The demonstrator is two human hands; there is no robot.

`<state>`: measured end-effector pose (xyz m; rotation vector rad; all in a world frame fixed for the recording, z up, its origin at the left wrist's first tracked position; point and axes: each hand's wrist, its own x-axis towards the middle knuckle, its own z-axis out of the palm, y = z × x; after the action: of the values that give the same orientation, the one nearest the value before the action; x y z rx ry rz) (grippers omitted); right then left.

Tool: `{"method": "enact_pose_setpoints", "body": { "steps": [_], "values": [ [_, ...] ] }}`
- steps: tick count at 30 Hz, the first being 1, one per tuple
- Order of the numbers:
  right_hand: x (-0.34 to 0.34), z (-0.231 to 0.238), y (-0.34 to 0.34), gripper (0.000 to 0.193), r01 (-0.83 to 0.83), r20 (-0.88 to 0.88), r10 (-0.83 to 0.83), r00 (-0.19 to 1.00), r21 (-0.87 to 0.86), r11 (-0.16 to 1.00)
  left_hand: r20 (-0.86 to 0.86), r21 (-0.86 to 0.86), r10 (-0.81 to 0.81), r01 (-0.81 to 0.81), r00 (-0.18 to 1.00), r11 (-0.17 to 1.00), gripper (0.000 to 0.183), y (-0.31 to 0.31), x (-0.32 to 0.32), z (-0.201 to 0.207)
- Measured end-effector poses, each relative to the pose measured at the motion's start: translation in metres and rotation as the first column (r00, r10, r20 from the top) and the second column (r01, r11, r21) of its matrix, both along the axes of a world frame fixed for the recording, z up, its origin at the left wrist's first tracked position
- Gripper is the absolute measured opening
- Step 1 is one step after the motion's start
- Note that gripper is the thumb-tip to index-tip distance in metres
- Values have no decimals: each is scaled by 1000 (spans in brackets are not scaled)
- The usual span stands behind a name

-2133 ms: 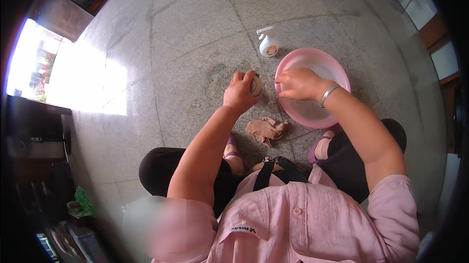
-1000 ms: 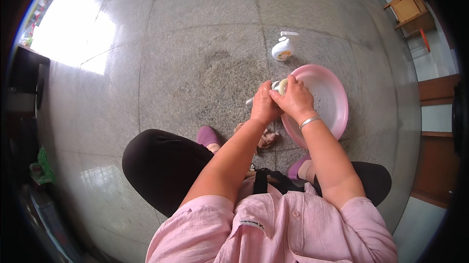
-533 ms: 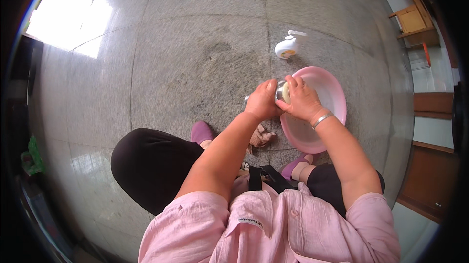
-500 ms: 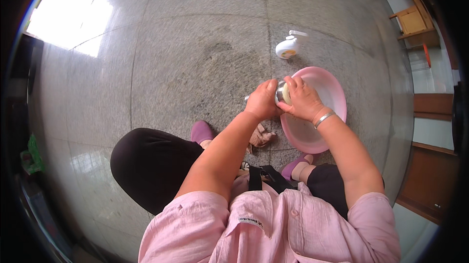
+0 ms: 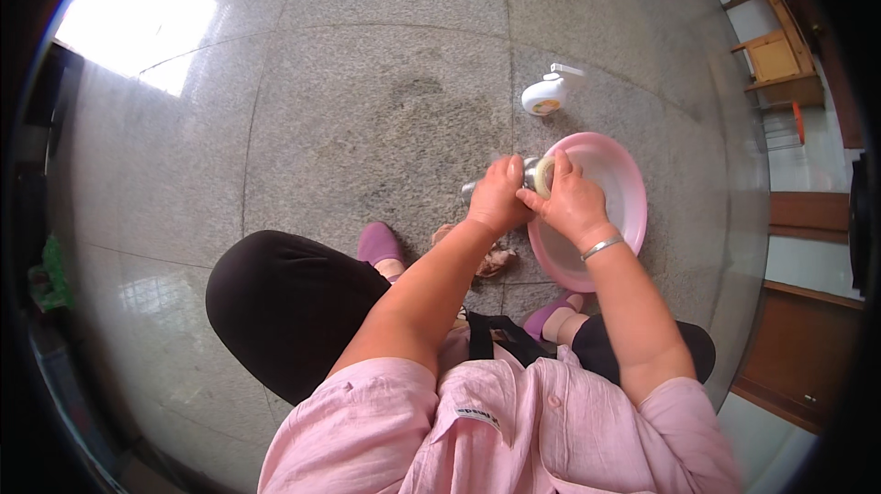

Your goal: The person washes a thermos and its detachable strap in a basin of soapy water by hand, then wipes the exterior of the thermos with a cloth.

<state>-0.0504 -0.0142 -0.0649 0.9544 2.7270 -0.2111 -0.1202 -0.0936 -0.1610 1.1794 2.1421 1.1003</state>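
A shiny silver cylinder-shaped container (image 5: 529,175) with a pale cream ring-like end (image 5: 544,177) is held sideways between both hands, over the left rim of a pink plastic basin (image 5: 633,173). My left hand (image 5: 500,196) wraps round its body, and a silver tip sticks out to the left of the fingers. My right hand (image 5: 571,205) grips the cream end, thumb toward the left hand and fingers over the top. Whether the cream part is a separate piece, I cannot tell. A crumpled pinkish-brown cloth (image 5: 496,262) lies on the floor below my left hand.
A white pump bottle (image 5: 544,97) stands on the grey tiled floor (image 5: 367,127) beyond the basin. My purple shoes (image 5: 378,243) flank the cloth. Wooden furniture (image 5: 775,54) lines the far right, and a green bag (image 5: 53,274) lies at the left edge.
My right hand has turned a little on the container, and more of the cream end's round face shows. My left hand keeps its grip. The view has shifted slightly.
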Motion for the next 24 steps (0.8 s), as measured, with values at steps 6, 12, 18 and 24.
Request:
{"method": "enact_pose_setpoints", "body": {
  "steps": [6,12,18,24],
  "values": [
    [6,-16,-3,65,50,-14,-49,999,96,994,-3,32,-25,25,1000,999,59,-3,0,2],
    [19,-9,18,69,-453,-102,464,880,113,884,-36,39,-93,95,995,995,72,-9,-9,5],
    [18,-2,30,72,-666,-76,670,739,72,743,-11,69,-99,99,995,993,82,-11,-8,-5],
    [19,-12,0,67,-287,-251,292,923,58,956,-7,55,-42,42,999,998,74,-7,1,-2]
  ]
}}
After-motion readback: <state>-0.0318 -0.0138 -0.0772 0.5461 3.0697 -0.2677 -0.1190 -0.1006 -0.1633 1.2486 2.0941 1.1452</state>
